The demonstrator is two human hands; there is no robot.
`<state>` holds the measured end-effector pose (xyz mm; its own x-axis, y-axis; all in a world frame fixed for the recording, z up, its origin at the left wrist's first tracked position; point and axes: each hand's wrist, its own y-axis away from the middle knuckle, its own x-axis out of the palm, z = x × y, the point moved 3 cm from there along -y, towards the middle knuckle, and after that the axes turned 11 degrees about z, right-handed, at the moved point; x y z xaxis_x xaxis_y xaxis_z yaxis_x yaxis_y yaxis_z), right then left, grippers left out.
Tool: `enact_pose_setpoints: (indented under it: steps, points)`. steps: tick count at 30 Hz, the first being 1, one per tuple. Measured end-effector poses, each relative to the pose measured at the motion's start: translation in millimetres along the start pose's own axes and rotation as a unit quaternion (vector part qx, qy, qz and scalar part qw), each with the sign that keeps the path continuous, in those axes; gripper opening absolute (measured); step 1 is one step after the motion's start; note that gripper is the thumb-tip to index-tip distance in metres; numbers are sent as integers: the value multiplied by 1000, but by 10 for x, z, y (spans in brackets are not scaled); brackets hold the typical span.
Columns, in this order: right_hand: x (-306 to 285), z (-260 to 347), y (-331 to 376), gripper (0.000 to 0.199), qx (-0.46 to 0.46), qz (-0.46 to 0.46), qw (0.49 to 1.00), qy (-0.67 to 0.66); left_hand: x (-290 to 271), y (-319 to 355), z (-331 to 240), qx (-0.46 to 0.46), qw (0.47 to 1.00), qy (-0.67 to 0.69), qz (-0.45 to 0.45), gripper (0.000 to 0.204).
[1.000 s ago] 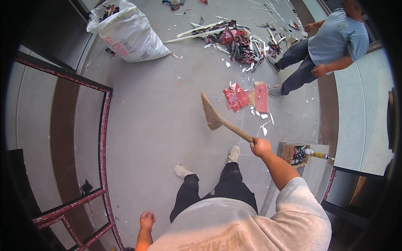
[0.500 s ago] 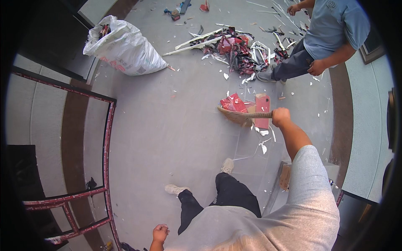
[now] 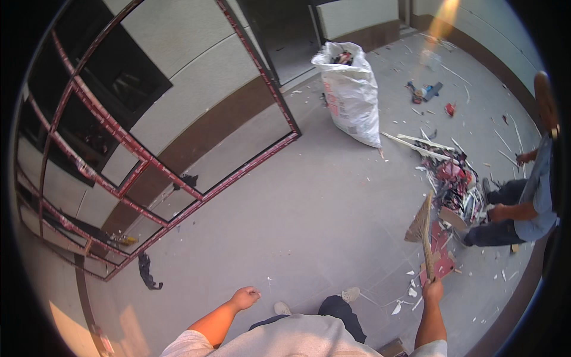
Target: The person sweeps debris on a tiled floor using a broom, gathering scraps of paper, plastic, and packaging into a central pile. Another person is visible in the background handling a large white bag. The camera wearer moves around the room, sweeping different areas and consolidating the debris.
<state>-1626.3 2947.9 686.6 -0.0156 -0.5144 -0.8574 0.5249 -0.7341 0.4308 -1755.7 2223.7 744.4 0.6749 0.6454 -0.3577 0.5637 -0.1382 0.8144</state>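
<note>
A short straw broom [image 3: 419, 228] stands out ahead of me at the right, its brown bristle fan turned away from me. My right hand [image 3: 433, 290] is wrapped round the near end of its handle. Beside and partly behind the handle lie red cardboard pieces [image 3: 442, 266]. White scraps [image 3: 413, 292] are strewn on the floor to the left of that hand. In front of my body at the left, my left hand [image 3: 245, 297] has its fingers curled in, and nothing shows in them. Beyond the broom rises a debris heap [image 3: 453, 174] of red and black wrapping with white strips.
A co-worker [image 3: 526, 199] in a blue shirt stands beside the heap at the right. A full white woven sack [image 3: 355, 98] stands farther back. To the left leans a large window frame [image 3: 229, 178] with red-taped bars. Tools [image 3: 425, 91] lie on the far floor.
My view has swung left, bringing the whole window frame in. The broom has gone from lying sideways over the red cardboard to pointing away, toward the heap. My left arm has come forward.
</note>
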Motion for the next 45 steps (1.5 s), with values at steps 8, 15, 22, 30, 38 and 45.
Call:
enact_pose_setpoints:
  steps: [8,15,22,30,38,45]
  points:
    - [1838,1178,2050,58,-473,351,695,413,190,-53,1007,116,991,-67,-24,31]
    - [2518,3594,3557,60,-439,491,729,187,-135,522,1358,205,974,66,-65,39]
    - [1875,4693,4991,52,-323,531,783,-27,-835,1256,899,316,933,-71,-155,81]
    - [1163,4384,4834,55,-295,607,728,-118,-543,734,289,386,903,-155,-106,54]
    - [548,3360,3324,47,-355,526,773,-16,467,120,-1128,406,854,-321,56,42]
    - [-179,2900,2741,62,-341,430,808,212,1371,-10,-2330,440,798,-389,134,48]
